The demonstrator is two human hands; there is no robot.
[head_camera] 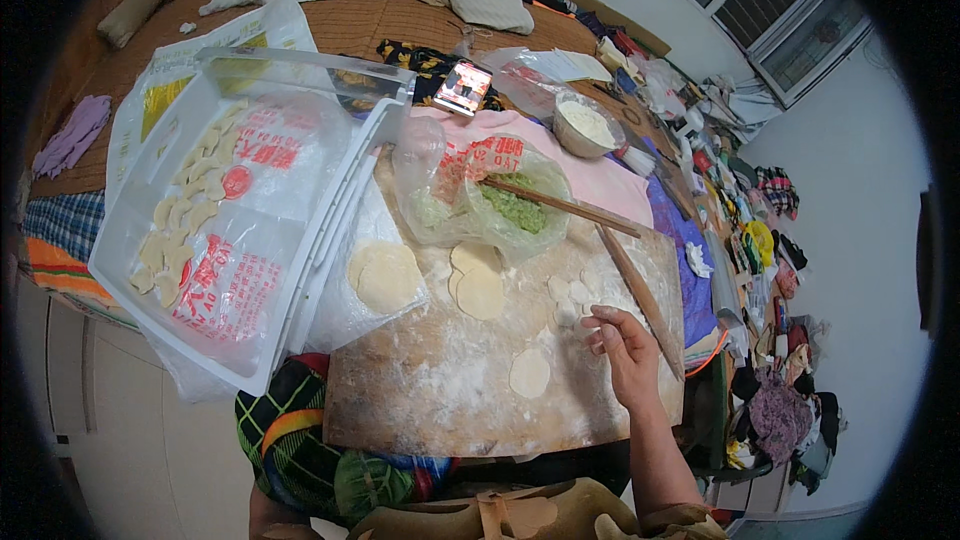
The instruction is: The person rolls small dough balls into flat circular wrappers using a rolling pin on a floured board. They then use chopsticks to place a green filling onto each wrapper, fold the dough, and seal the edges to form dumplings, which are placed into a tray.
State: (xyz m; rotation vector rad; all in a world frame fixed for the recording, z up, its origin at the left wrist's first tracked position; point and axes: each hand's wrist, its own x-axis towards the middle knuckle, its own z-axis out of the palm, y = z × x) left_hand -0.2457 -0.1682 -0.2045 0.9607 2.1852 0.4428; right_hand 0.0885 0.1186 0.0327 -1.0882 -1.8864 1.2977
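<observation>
My right hand (626, 349) hovers over the right side of a floured wooden board (420, 390), fingers loosely curled beside several small dough pieces (566, 300). Whether it holds anything is unclear. A wooden rolling pin (637, 292) lies just right of it. One flat dough wrapper (529, 373) rests left of the hand. More round wrappers (480, 292) overlap near the board's middle, and others (386, 277) lie on plastic at its left. Green filling (517, 206) sits in a plastic-lined container with wooden chopsticks (562, 204) across it. My left hand is out of view.
At left, a white plastic tray (187, 360) holds several folded dumplings (169, 255) on printed plastic. A bowl of flour (589, 124) and a phone (463, 88) with a lit screen stand beyond the board. Clothes and small household items crowd the right side.
</observation>
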